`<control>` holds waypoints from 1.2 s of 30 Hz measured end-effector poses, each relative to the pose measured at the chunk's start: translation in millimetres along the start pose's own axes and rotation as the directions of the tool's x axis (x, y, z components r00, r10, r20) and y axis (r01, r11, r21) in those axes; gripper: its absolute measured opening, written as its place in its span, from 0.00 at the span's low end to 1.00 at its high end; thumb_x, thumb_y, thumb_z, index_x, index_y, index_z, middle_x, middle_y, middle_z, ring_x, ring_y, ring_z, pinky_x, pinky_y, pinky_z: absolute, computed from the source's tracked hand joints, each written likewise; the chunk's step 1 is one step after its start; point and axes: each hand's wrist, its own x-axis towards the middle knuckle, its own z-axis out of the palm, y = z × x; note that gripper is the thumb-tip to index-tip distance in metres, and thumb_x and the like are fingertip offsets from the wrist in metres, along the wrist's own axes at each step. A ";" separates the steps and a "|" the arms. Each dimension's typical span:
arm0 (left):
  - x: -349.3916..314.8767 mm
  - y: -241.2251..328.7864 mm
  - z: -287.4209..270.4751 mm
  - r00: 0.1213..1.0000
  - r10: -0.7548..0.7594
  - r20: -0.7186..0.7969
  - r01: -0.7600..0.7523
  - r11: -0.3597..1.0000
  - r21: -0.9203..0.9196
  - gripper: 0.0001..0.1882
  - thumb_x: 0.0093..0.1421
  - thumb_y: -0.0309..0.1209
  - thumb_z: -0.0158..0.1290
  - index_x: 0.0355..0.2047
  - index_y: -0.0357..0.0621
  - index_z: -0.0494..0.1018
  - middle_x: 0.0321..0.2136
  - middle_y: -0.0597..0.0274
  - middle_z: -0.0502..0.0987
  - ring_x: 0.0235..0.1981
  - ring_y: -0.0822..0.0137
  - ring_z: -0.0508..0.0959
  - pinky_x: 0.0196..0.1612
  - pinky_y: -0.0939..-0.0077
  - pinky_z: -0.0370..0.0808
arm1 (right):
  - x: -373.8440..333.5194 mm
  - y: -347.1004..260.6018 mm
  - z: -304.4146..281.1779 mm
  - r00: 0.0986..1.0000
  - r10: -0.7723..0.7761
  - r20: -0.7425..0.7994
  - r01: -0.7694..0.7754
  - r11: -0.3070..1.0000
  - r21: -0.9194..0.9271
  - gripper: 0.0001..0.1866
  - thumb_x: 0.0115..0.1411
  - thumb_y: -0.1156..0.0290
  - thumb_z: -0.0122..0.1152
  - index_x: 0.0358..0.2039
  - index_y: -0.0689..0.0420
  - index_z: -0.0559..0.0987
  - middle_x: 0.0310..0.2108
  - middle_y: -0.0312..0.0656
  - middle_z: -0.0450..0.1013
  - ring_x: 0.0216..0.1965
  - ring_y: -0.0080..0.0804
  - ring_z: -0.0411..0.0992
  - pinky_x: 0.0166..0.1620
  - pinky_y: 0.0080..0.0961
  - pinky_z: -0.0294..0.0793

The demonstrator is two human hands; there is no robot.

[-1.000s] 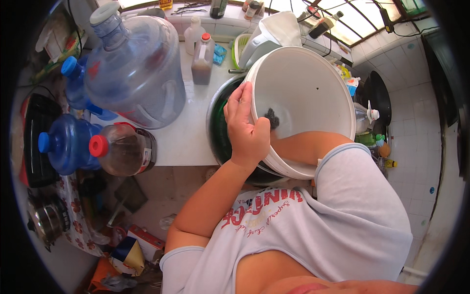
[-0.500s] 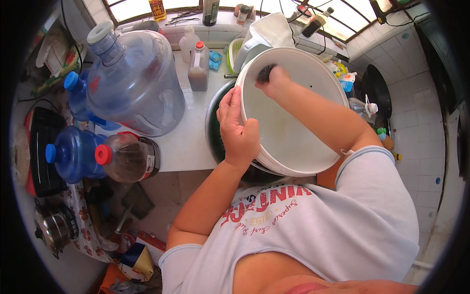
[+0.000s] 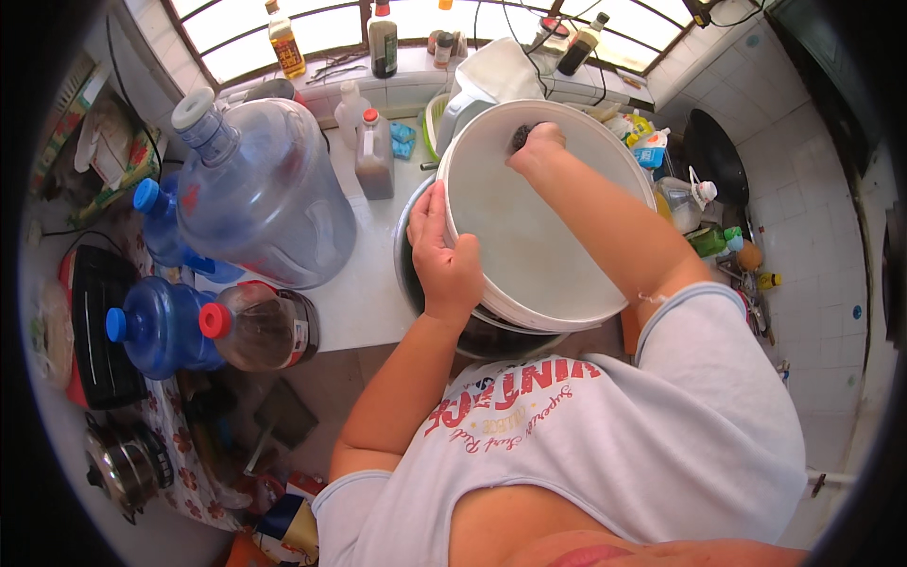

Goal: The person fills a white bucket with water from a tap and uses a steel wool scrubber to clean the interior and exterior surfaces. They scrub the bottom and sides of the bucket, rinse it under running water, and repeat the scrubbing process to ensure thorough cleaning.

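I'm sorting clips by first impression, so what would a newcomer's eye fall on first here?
The big tilted white bucket in the middle dominates: the left hand holds its left rim, and the right hand has a dark scrubber at its far inner wall. Next comes the huge clear jug at left, with a red-capped bottle just nearer the person.

A pale short-sleeved T-shirt (image 3: 614, 444) with a wide rounded neckline (image 3: 482, 488).
Light blue trim (image 3: 694, 291) edges the right sleeve (image 3: 709, 326) and left sleeve (image 3: 354, 491); bold red lettering (image 3: 567, 373) spans the chest, smaller curved script (image 3: 517, 435) on its near side; beside the right cuff sits perhaps a thin white thread (image 3: 650, 299), too small to tell.
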 end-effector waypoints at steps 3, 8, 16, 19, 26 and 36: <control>1.1 -1.8 -2.8 1.000 0.002 0.007 -0.002 1.000 0.018 0.33 0.49 0.22 0.44 0.60 0.30 0.64 0.59 0.45 0.63 0.62 0.52 0.61 0.65 0.66 0.56 | -15.9 1.4 24.4 1.000 -0.024 0.007 0.024 0.998 -0.060 0.20 0.62 0.62 0.38 0.46 0.58 0.74 0.52 0.46 0.70 0.48 0.38 0.69 0.55 0.37 0.67; 4.9 -7.4 -1.5 0.995 0.057 0.078 -0.059 0.998 0.029 0.36 0.48 0.22 0.45 0.62 0.30 0.61 0.60 0.45 0.61 0.63 0.52 0.60 0.66 0.66 0.55 | -91.2 83.1 20.5 0.971 0.003 0.239 0.151 0.767 -0.623 0.23 0.68 0.55 0.44 0.46 0.65 0.70 0.44 0.46 0.72 0.45 0.37 0.70 0.50 0.34 0.70; -2.3 -3.3 4.1 0.987 0.086 0.132 -0.091 0.995 0.032 0.38 0.48 0.22 0.45 0.63 0.29 0.58 0.61 0.43 0.59 0.64 0.49 0.59 0.66 0.64 0.53 | -5.4 -50.5 65.3 0.929 0.268 -0.255 -0.349 0.864 -0.364 0.33 0.65 0.45 0.39 0.58 0.61 0.65 0.59 0.52 0.61 0.62 0.44 0.56 0.63 0.59 0.48; -2.0 -2.2 -9.5 0.991 0.088 0.098 -0.095 0.993 0.071 0.38 0.47 0.23 0.45 0.62 0.29 0.58 0.61 0.43 0.59 0.63 0.49 0.59 0.66 0.64 0.53 | -44.9 -50.5 72.8 0.962 0.273 -0.009 -0.255 0.886 -0.388 0.37 0.64 0.41 0.35 0.59 0.62 0.65 0.61 0.51 0.60 0.64 0.44 0.54 0.64 0.60 0.44; 3.3 -8.2 -12.7 0.990 0.113 0.086 -0.112 0.994 -0.014 0.38 0.47 0.24 0.45 0.62 0.29 0.59 0.60 0.44 0.60 0.63 0.52 0.60 0.65 0.66 0.57 | -140.0 50.8 -26.2 0.508 0.703 0.498 -0.276 0.680 -0.679 0.45 0.64 0.31 0.23 0.62 0.58 0.61 0.63 0.45 0.62 0.63 0.37 0.59 0.66 0.38 0.54; -2.1 -6.6 0.3 0.995 0.102 0.020 -0.101 0.994 -0.049 0.37 0.47 0.22 0.43 0.61 0.27 0.60 0.59 0.43 0.61 0.62 0.52 0.61 0.65 0.66 0.56 | -75.8 -70.3 -150.5 0.804 0.595 0.014 0.493 -0.679 0.544 0.29 0.62 0.57 0.50 0.65 0.43 0.66 0.70 0.34 0.51 0.72 0.37 0.39 0.72 0.45 0.31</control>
